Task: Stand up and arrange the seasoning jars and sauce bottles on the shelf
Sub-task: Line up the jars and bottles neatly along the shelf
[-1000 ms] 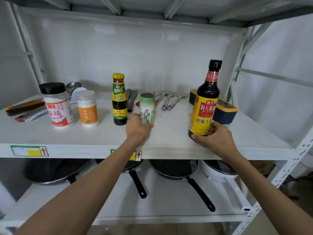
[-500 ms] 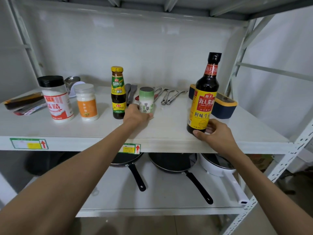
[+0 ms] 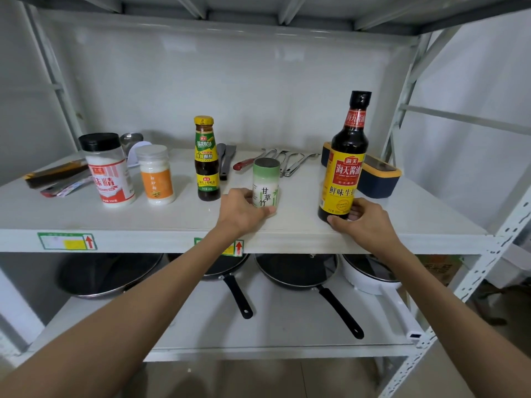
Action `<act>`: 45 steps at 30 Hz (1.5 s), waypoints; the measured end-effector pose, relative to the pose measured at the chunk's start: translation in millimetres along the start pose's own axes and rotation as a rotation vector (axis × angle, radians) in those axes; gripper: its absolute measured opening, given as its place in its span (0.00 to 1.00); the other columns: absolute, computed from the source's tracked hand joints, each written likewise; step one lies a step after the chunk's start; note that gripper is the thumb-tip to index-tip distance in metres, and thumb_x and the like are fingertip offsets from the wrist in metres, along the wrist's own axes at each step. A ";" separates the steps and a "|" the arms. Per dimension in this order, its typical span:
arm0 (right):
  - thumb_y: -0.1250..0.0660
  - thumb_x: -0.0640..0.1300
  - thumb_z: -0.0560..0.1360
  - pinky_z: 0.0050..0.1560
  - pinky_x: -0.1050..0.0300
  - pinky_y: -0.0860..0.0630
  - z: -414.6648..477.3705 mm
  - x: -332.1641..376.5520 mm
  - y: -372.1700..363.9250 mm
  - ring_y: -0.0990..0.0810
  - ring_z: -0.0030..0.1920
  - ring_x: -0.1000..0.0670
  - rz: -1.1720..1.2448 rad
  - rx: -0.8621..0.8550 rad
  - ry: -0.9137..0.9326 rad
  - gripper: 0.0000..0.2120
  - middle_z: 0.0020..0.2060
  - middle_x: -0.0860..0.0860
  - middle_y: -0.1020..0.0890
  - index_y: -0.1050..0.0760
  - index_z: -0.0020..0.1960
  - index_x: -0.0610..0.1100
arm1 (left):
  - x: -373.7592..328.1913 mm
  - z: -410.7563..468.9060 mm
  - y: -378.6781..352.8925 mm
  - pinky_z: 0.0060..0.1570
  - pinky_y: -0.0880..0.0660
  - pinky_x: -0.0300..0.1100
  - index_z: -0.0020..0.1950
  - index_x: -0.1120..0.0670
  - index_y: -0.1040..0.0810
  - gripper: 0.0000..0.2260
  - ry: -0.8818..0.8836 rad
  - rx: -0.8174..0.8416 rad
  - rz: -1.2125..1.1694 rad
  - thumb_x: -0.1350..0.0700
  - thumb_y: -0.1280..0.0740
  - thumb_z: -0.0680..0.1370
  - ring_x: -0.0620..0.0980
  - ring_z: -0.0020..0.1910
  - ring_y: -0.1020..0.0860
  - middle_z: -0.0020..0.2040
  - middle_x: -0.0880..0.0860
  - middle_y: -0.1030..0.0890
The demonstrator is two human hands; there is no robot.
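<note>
Seasoning jars and sauce bottles are seen standing upright in a row along the front of the white shelf (image 3: 287, 231). A green-topped salt shaker (image 3: 265, 182) is gripped near its base by the left hand (image 3: 244, 212), fingers wrapped around it. The tall soy sauce bottle (image 3: 346, 159) is clasped at its bottom by the right hand (image 3: 365, 222), fingers curled on the glass (its base rests on the shelf). To the left, apart from one another, are placed a yellow-capped sauce bottle (image 3: 207, 159), an orange-labelled jar (image 3: 155, 175) and a black-lidded jar (image 3: 107, 170). Frying pans (image 3: 296, 272) are stored on the lower shelf.
</note>
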State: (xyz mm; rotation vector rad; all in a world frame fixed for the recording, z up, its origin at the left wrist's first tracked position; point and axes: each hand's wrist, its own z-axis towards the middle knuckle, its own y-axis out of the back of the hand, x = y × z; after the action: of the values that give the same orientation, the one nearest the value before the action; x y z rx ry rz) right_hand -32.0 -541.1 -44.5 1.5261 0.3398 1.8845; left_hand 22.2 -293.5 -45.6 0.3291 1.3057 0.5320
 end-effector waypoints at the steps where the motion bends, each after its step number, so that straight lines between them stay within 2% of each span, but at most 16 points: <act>1: 0.24 0.48 0.70 0.58 0.58 0.26 -0.2 0.3 0.3 0.21 0.55 0.51 0.002 0.000 -0.002 0.27 0.60 0.46 0.19 0.26 0.66 0.41 | 1.4 -2.6 0.0 0.49 0.24 0.36 0.56 0.57 0.18 0.21 -0.005 0.001 -0.005 0.50 0.21 0.66 0.46 0.49 0.19 0.54 0.52 0.16; 5: 0.23 0.47 0.69 0.57 0.59 0.26 -0.6 0.6 0.0 0.21 0.53 0.51 0.012 -0.013 -0.006 0.27 0.58 0.46 0.18 0.25 0.65 0.41 | 4.6 -11.8 -1.5 0.55 0.22 0.39 0.57 0.55 0.17 0.23 -0.039 0.016 -0.020 0.48 0.20 0.65 0.46 0.51 0.18 0.55 0.51 0.16; 11: 0.22 0.47 0.68 0.53 0.59 0.26 -0.4 -1.0 -2.1 0.21 0.50 0.51 -0.008 -0.053 -0.007 0.27 0.54 0.47 0.17 0.24 0.64 0.40 | 3.7 -16.4 -1.9 0.54 0.24 0.37 0.58 0.54 0.17 0.23 -0.051 0.010 -0.016 0.47 0.21 0.65 0.45 0.51 0.19 0.54 0.50 0.15; 19: 0.22 0.48 0.67 0.42 0.63 0.28 3.7 -9.8 18.8 0.22 0.40 0.58 -0.105 -0.087 -0.012 0.22 0.45 0.50 0.18 0.21 0.57 0.42 | -2.4 -14.5 -6.7 0.58 0.23 0.47 0.60 0.50 0.19 0.25 -0.071 0.015 0.089 0.41 0.24 0.66 0.48 0.56 0.20 0.57 0.48 0.16; 24: 0.22 0.49 0.67 0.50 0.58 0.26 7.4 -18.5 27.4 0.20 0.48 0.50 -0.094 -0.053 -0.026 0.24 0.49 0.49 0.18 0.22 0.60 0.43 | -10.3 -14.5 -14.1 0.56 0.23 0.46 0.61 0.48 0.20 0.27 -0.076 0.018 0.103 0.39 0.25 0.66 0.46 0.57 0.20 0.57 0.46 0.17; 28: 0.22 0.50 0.67 0.58 0.53 0.23 8.3 -23.2 28.6 0.20 0.53 0.49 -0.065 -0.026 -0.049 0.27 0.55 0.48 0.18 0.23 0.63 0.43 | -9.9 -15.1 -15.1 0.57 0.24 0.45 0.63 0.48 0.21 0.28 -0.081 0.033 0.102 0.38 0.25 0.66 0.46 0.59 0.21 0.59 0.46 0.17; 31: 0.20 0.53 0.64 0.65 0.48 0.25 4.3 -22.8 30.8 0.21 0.59 0.49 0.015 0.029 -0.111 0.38 0.61 0.49 0.21 0.29 0.69 0.43 | -8.9 -15.3 -13.9 0.59 0.25 0.46 0.65 0.49 0.23 0.30 -0.104 0.068 0.139 0.37 0.27 0.67 0.48 0.61 0.22 0.61 0.47 0.18; 33: 0.19 0.52 0.63 0.64 0.47 0.26 -7.9 -18.0 27.0 0.24 0.60 0.49 0.077 -0.085 -0.154 0.42 0.60 0.50 0.25 0.34 0.71 0.42 | -6.4 -17.3 -11.0 0.63 0.27 0.49 0.70 0.52 0.28 0.36 -0.102 0.096 0.160 0.37 0.26 0.67 0.51 0.65 0.26 0.65 0.50 0.21; 34: 0.20 0.49 0.65 0.63 0.47 0.25 -18.4 -14.5 22.5 0.24 0.58 0.48 0.105 -0.208 -0.139 0.38 0.58 0.50 0.25 0.34 0.68 0.42 | -4.4 -19.4 -7.1 0.64 0.29 0.48 0.72 0.53 0.30 0.39 -0.088 0.103 0.142 0.39 0.25 0.66 0.51 0.67 0.27 0.66 0.51 0.22; 35: 0.22 0.44 0.69 0.61 0.46 0.24 -30.3 -11.5 15.3 0.23 0.55 0.48 0.138 -0.346 -0.067 0.29 0.55 0.49 0.24 0.31 0.64 0.42 | -1.3 -22.3 -1.0 0.65 0.30 0.47 0.73 0.54 0.32 0.39 -0.073 0.099 0.095 0.41 0.23 0.66 0.50 0.67 0.28 0.66 0.51 0.23; 36: 0.26 0.37 0.72 0.59 0.44 0.23 -43.7 -6.4 6.8 0.21 0.52 0.47 0.167 -0.448 0.048 0.18 0.51 0.48 0.22 0.28 0.58 0.41 | 2.4 -26.1 8.2 0.63 0.30 0.44 0.72 0.54 0.31 0.38 -0.061 0.074 0.037 0.44 0.23 0.66 0.49 0.65 0.27 0.65 0.51 0.23; 37: 0.31 0.32 0.73 0.55 0.45 0.22 -57.3 1.2 -3.8 0.20 0.48 0.48 0.187 -0.473 0.171 0.10 0.46 0.47 0.20 0.25 0.53 0.41 | 6.6 -30.2 20.1 0.60 0.28 0.42 0.69 0.54 0.28 0.33 -0.057 0.022 -0.015 0.46 0.22 0.68 0.48 0.62 0.26 0.63 0.51 0.22; 39: 0.34 0.27 0.73 0.49 0.50 0.21 -77.3 20.8 -30.5 0.19 0.43 0.51 0.161 -0.345 0.397 0.10 0.40 0.47 0.17 0.21 0.45 0.40 | 19.9 -36.7 49.8 0.55 0.26 0.40 0.63 0.54 0.24 0.23 -0.056 -0.148 -0.077 0.49 0.24 0.71 0.46 0.55 0.23 0.57 0.50 0.20; 41: 0.33 0.27 0.73 0.47 0.56 0.20 -84.6 46.3 -62.9 0.18 0.43 0.54 0.141 -0.145 0.534 0.10 0.39 0.50 0.16 0.19 0.44 0.40 | 35.3 -38.9 81.2 0.51 0.26 0.40 0.60 0.55 0.22 0.18 -0.028 -0.301 -0.093 0.51 0.26 0.73 0.48 0.52 0.22 0.54 0.50 0.19; 43: 0.32 0.29 0.74 0.49 0.59 0.19 -81.1 78.7 -95.1 0.17 0.45 0.54 0.186 -0.003 0.539 0.08 0.42 0.50 0.15 0.19 0.46 0.40 | 53.7 -34.8 107.0 0.51 0.29 0.40 0.62 0.57 0.24 0.19 0.049 -0.392 -0.048 0.52 0.27 0.74 0.49 0.53 0.23 0.56 0.53 0.20; 45: 0.35 0.34 0.76 0.52 0.58 0.20 -66.6 106.9 -127.9 0.18 0.49 0.54 0.211 0.106 0.410 0.07 0.47 0.49 0.17 0.22 0.52 0.42 | 70.8 -25.1 124.5 0.54 0.28 0.44 0.64 0.59 0.26 0.21 0.126 -0.419 -0.017 0.53 0.27 0.74 0.53 0.57 0.23 0.60 0.57 0.21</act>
State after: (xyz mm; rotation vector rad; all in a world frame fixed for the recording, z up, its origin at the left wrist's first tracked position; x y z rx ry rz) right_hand -59.9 -364.2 -56.9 1.2720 0.4836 2.3837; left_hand -13.2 -152.5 -45.5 -0.0638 1.2795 0.8043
